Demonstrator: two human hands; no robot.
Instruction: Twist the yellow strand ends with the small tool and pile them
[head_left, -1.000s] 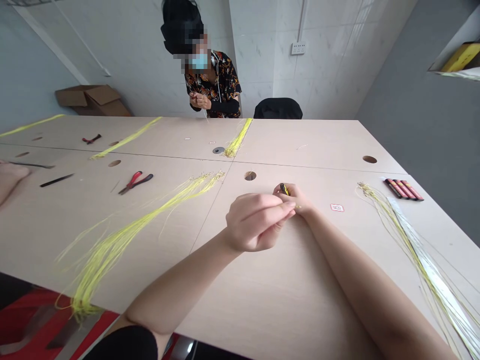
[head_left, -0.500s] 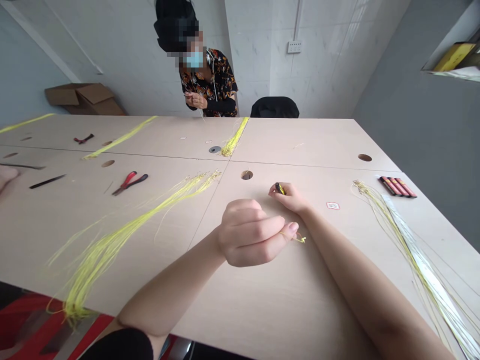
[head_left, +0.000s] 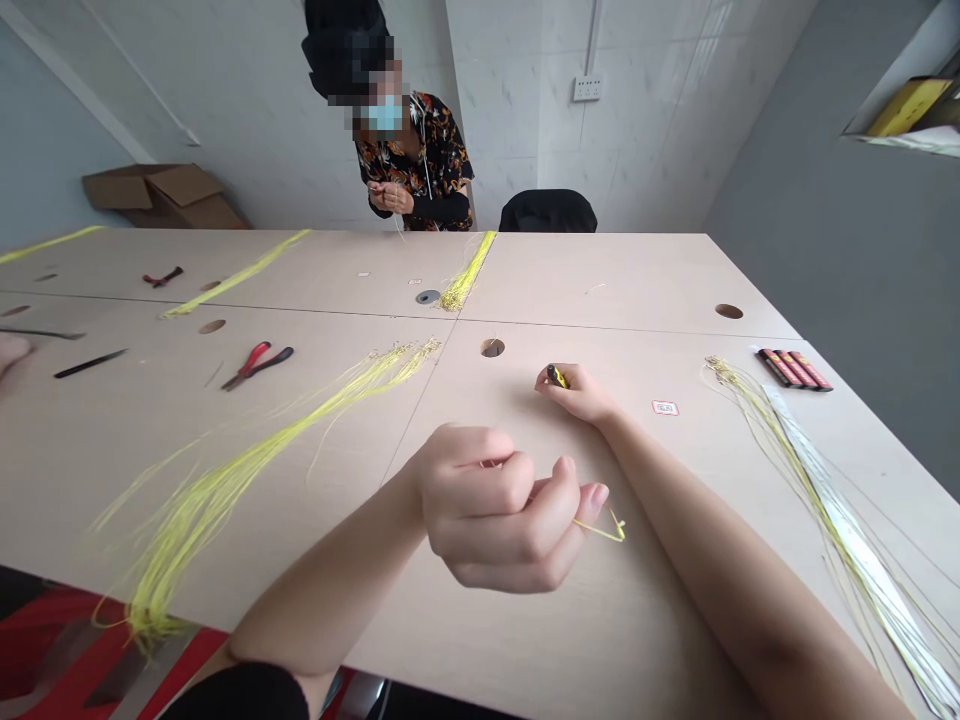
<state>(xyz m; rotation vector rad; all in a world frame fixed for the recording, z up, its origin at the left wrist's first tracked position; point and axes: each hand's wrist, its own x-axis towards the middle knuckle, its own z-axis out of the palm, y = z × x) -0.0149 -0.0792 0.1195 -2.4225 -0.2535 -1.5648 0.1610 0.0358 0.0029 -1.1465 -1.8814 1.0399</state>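
Note:
My left hand [head_left: 502, 510] is raised over the table, fingers curled in a closed grip. From between its thumb and forefinger sticks out a short bent end of yellow cord [head_left: 611, 532]; the rest is hidden in the fist. Farther off, my right hand [head_left: 581, 393] rests on the table, its fingers wrapped round a small yellow-and-black cylinder [head_left: 557, 376] whose black end shows. Its exact kind is hard to tell. To the left lies a loose bundle of yellow cords [head_left: 247, 470].
Red-handled pliers [head_left: 255, 365] and a black tweezer-like tool [head_left: 90, 363] lie left. Right are more cords beside a white strip [head_left: 817, 490] and several red black-ended cylinders [head_left: 793, 369]. Holes [head_left: 493, 348] pierce the tabletop. A masked co-worker [head_left: 412, 160] is across the table.
My left hand has come lower and nearer, its forefinger shifting, and more of the yellow cord end shows. My right hand stays put with the cylinder.

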